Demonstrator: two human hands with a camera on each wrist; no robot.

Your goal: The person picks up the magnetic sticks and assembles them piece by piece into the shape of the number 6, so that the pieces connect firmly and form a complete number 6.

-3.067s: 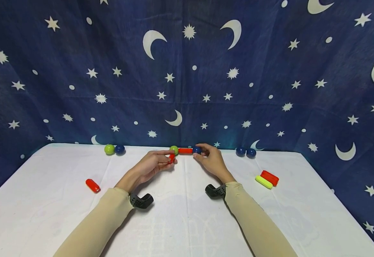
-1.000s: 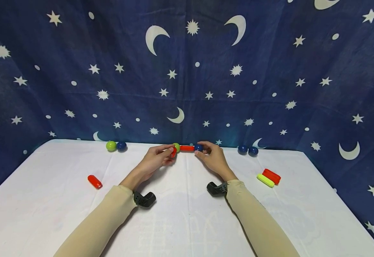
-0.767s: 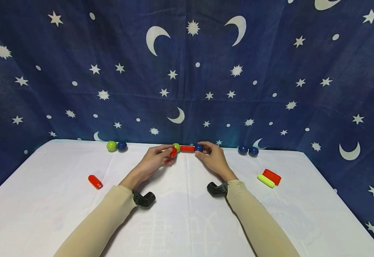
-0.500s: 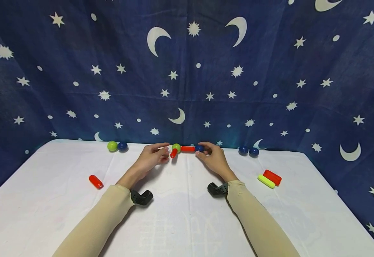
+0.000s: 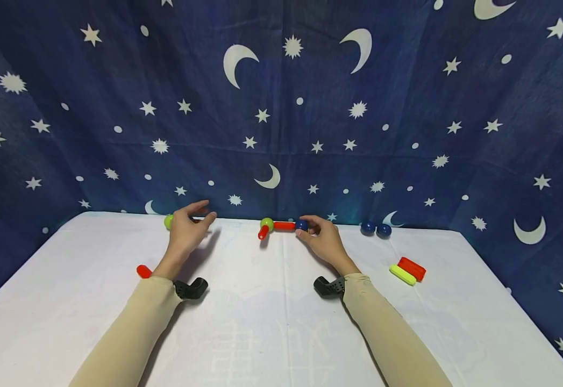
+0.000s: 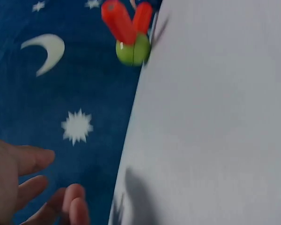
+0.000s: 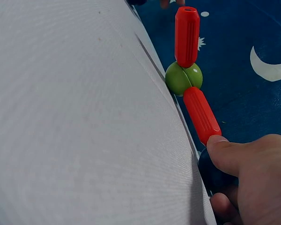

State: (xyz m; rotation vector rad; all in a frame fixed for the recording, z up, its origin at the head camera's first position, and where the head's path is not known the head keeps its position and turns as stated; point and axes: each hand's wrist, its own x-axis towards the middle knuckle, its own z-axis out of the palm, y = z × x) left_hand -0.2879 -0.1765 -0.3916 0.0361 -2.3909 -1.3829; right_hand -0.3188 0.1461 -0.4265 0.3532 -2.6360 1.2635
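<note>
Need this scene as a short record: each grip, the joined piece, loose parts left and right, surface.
Left grip: fingers spread, nothing seen held
Right grip: holds blue ball
Joined piece: blue ball, red rod, green ball, second red rod
Loose left: another green ball, third red rod, both partly hidden
Loose right: two blue balls, yellow rod beside red parts, count unclear
Surface: white cloth
</note>
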